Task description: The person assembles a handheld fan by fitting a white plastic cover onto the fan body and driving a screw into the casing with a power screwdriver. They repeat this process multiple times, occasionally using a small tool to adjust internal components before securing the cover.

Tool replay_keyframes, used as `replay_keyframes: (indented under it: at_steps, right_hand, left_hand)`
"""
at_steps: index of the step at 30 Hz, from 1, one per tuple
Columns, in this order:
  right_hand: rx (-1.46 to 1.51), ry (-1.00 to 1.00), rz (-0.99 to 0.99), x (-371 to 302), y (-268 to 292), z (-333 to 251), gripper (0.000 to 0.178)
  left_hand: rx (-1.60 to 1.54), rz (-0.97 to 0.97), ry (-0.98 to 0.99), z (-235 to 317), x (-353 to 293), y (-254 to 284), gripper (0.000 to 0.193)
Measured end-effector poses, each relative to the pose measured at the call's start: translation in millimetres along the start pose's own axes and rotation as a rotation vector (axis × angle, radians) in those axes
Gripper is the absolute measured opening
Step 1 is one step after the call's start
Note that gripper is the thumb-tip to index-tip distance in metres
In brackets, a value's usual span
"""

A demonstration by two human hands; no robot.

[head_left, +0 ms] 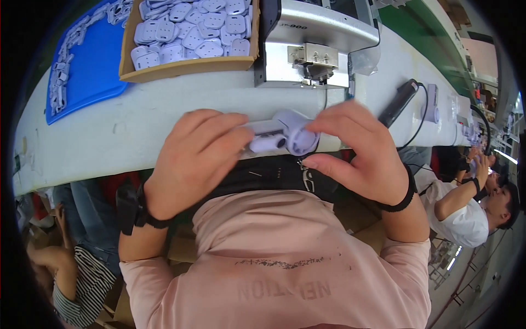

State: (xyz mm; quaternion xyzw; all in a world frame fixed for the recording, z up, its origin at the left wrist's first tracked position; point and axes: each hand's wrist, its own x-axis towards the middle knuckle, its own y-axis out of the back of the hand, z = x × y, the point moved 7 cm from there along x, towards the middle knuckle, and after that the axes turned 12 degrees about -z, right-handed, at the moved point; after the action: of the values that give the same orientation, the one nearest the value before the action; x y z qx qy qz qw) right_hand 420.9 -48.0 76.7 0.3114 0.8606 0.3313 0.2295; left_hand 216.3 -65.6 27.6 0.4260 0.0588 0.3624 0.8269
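A pale lavender plastic housing (268,143) with a round, spoked end (300,140) lies at the table's near edge, in front of my body. My left hand (198,156) is closed around its left end, the fingertips pressing on top. At the round end is my right hand (359,151), thumb and fingers spread apart. Its fingertips reach the rim of that end, and its thumb sits just below; whether they touch is hard to tell. A dark round hole shows in the housing between the hands. My left palm hides the housing's far left part.
Beyond my hands stands a cardboard box (189,70) of lavender plastic covers. Left of it, a blue tray (93,71) holds small parts. A silver metal machine (309,55) is right of the box. A black handheld tool (399,103) with a cable lies farther right. Other people sit on both sides.
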Motion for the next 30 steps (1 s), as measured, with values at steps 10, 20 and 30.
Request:
replay_keyframes:
  at_steps: [10,20,30]
  right_hand:
    - [-0.194,0.139,0.025,33.0,-58.4,5.1,0.052]
    - [-0.187,0.107,0.112,13.8,-67.2,-0.6,0.05]
    - [-0.156,-0.002,-0.002,18.6,-76.9,4.9,0.049]
  left_hand:
    - [-0.053,0.089,0.172,-23.1,-18.9,-13.1,0.043]
    - [-0.016,-0.117,0.138,-11.2,-19.8,-30.2,0.049]
    - [0.047,-0.04,0.105,-5.9,-15.9,-42.2,0.054]
